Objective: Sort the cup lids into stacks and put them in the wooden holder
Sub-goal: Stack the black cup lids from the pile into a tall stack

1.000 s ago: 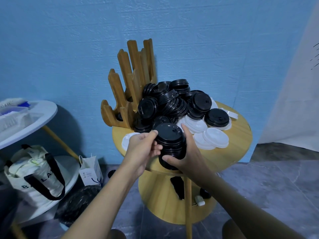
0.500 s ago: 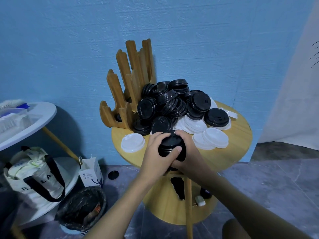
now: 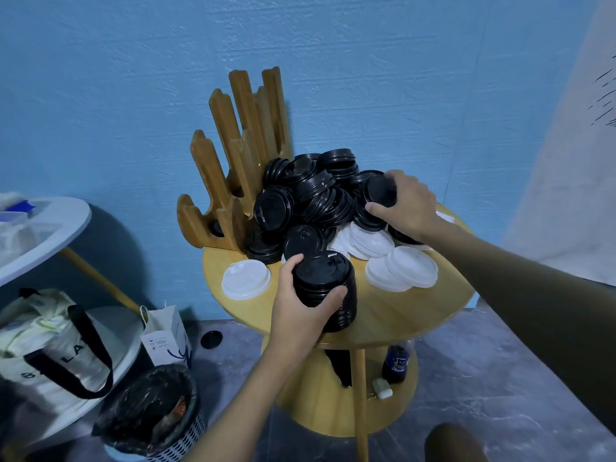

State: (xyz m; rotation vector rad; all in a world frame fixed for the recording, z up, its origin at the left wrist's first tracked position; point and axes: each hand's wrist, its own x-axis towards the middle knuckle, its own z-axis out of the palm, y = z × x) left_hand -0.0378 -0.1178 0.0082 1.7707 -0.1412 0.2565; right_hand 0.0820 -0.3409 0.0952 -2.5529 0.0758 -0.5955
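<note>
Left hand (image 3: 300, 311) grasps a stack of black lids (image 3: 321, 271): thumb on the near side, fingers wrapped round the far-left side. The stack stands upright on the round wooden table (image 3: 400, 325), near its front edge. Right hand (image 3: 408, 205) is on the pile of black lids (image 3: 310, 198) at the back of the table. Its fingers curl over the top of a tilted black stack (image 3: 376, 191) and the thumb presses on the lower rim, so it's grasping that, at the pile's right end. Pile is loose: lids lean on edge, some nested in short stacks, jumbled up against the wooden holder (image 3: 233, 155). Holder stands at the table's back-left, touching the pile, tall prongs up. There's a dark shape in its lowest slot, can't tell what. White ones: single white lid (image 3: 246, 279) flat on the table just left of the held stack, two overlapping white lids (image 3: 403, 271) to its right, more white lids (image 3: 366, 240) partly under the pile, below the right hand. Table's lower shelf has a dark bottle (image 3: 396, 361) and a small white object (image 3: 380, 393). On the floor: one loose black lid (image 3: 211, 339), a paper bag (image 3: 166, 335), a lined bin (image 3: 153, 418). Far left: white table (image 3: 50, 221) with a tote bag (image 3: 60, 345) below it. Blue wall (image 3: 100, 95) behind.
</note>
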